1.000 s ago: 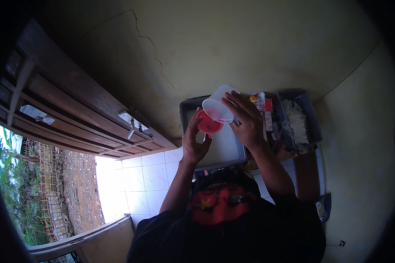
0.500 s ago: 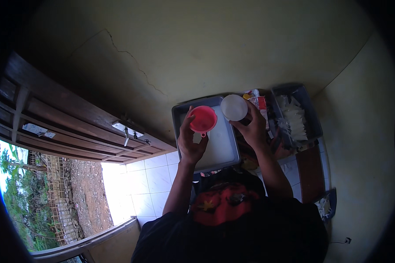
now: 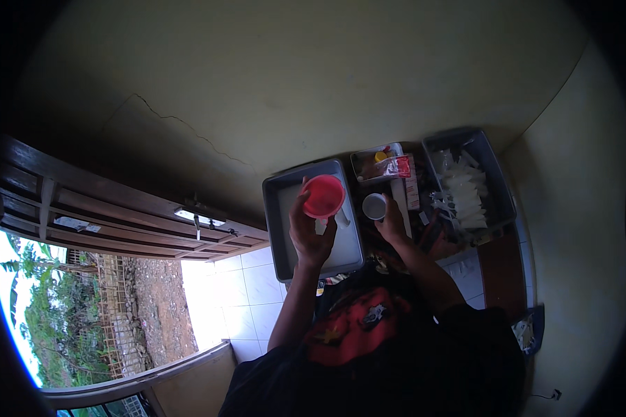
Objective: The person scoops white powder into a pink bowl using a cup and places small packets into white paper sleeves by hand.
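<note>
My left hand point(image 3: 306, 229) holds a red funnel point(image 3: 325, 196) above a grey tub point(image 3: 274, 238) containing milky white liquid. Something pale shows just below the funnel; I cannot make out what it is. To the right of the funnel, my right hand point(image 3: 391, 221) is closed around a translucent white cup point(image 3: 375, 204), its opening facing up, beside the tub's right edge. Behind the cup sits a smaller tray point(image 3: 360, 167) with a yellow item and red packaging.
A grey bin point(image 3: 494, 181) of white-filled bags point(image 3: 464, 194) stands at the right. An open wooden door point(image 3: 104, 215) is on the left, beside a white tiled floor point(image 3: 254, 306). A cracked wall point(image 3: 292, 83) rises behind the tubs; another point(image 3: 577, 229) is at the right.
My right hand has brought the cup from tilted over the funnel down to the right, now upright. My left hand still holds the funnel over the tub. The view has shifted too.
</note>
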`<state>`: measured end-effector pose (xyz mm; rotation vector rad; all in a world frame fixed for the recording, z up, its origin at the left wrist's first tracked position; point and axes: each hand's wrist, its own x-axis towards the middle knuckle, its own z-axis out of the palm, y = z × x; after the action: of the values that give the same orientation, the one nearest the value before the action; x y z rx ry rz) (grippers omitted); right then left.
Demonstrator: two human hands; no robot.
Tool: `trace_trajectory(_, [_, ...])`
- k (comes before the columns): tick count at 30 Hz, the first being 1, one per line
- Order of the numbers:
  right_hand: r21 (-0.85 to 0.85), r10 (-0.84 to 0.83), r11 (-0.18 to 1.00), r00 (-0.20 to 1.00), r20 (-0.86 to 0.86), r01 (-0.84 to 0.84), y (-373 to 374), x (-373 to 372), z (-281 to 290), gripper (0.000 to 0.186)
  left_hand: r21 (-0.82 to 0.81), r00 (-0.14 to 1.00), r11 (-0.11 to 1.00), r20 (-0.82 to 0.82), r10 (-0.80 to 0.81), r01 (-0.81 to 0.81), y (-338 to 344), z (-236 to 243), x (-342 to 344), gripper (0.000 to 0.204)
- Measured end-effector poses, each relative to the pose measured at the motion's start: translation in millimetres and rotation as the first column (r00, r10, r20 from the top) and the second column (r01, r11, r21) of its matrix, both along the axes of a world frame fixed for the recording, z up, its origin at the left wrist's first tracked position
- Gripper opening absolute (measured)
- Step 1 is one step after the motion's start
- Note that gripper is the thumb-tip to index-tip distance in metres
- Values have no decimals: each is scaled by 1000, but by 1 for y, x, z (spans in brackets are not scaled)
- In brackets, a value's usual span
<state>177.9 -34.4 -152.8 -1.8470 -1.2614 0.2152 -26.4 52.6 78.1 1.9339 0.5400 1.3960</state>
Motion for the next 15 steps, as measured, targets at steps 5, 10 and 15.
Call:
trace_trajectory(5, [9, 72, 997, 997, 6, -72, -3, 13, -22, 100, -33, 999, 999, -26, 42, -43, -17, -8, 19, 86])
trace_trajectory(10, [-13, 150, 989, 989, -2, -151, -8, 30, -14, 103, -75, 998, 995, -33, 59, -61, -31, -22, 39, 86])
trace_trajectory(15, [-242, 197, 951, 980, 5, -190, -19, 53, 50, 92, -56, 988, 987, -59, 145, -148, -42, -34, 54, 86])
